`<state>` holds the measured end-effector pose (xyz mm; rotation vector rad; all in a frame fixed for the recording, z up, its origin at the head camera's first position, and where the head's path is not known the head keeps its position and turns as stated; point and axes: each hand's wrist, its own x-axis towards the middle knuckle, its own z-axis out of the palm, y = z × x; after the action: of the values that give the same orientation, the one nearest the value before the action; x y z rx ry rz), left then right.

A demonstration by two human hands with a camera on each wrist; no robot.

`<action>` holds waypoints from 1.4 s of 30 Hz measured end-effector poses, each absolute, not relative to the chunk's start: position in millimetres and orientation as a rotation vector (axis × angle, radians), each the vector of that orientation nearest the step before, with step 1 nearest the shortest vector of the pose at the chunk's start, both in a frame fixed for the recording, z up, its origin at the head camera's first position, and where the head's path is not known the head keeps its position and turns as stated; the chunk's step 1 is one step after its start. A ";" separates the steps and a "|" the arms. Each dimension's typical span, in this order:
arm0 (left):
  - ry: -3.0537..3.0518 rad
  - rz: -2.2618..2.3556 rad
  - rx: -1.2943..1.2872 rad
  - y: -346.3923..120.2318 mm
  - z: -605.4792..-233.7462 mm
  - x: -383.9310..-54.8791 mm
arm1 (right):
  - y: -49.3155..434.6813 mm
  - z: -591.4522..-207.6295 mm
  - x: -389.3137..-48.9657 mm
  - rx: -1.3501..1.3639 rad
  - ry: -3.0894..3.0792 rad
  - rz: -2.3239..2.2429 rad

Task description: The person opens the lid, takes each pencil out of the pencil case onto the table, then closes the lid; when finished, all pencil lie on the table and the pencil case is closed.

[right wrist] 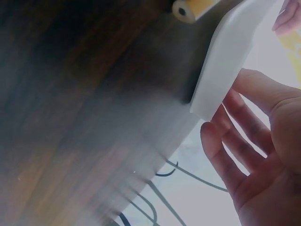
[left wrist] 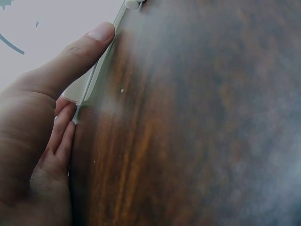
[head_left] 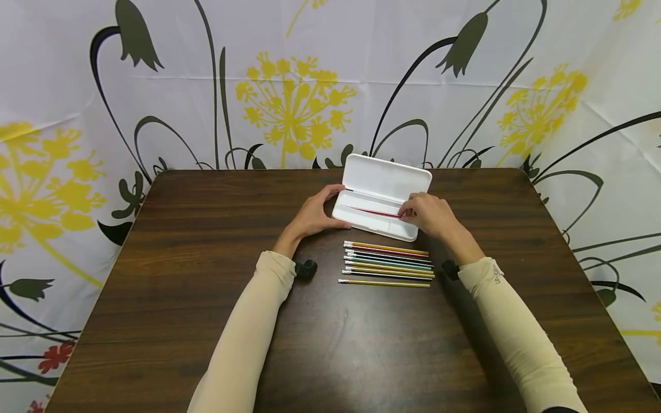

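A white pencil case (head_left: 387,174) lies open near the table's far edge, its lid tilted up at the back. Inside its tray is a red pencil (head_left: 369,211). My left hand (head_left: 312,213) grips the case's left end, thumb along the front edge and fingers behind. At the tray's right side, my right hand (head_left: 431,215) pinches the right end of the red pencil; its fingertips hide that end. Several pencils (head_left: 387,249) lie side by side in front of the case. In the right wrist view, the case's corner (right wrist: 221,66) is close to the right fingers, and the red pencil is hidden.
The brown wooden table (head_left: 206,258) spreads out on both sides and in front. A white curtain with printed flowers (head_left: 294,103) hangs right behind the far edge. One yellow pencil (head_left: 384,283) lies slightly apart, nearest the front.
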<state>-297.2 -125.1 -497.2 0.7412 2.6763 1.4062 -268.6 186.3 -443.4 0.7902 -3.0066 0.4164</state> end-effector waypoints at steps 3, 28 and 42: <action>2.677 1.411 0.745 -125.1 -497.4 -297.1 | 187.1 -443.6 -267.8 0.784 -2.991 0.460; 2.655 1.421 0.750 -125.9 -495.4 -297.5 | 210.7 -443.4 -258.8 0.894 -2.716 1.022; 2.657 1.413 0.729 -124.7 -496.5 -297.8 | 227.3 -425.3 -240.4 0.897 -2.661 1.033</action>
<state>-297.8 -124.7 -496.5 0.7293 2.6572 1.4127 -240.4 227.3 -425.3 0.8967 -2.6614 1.0330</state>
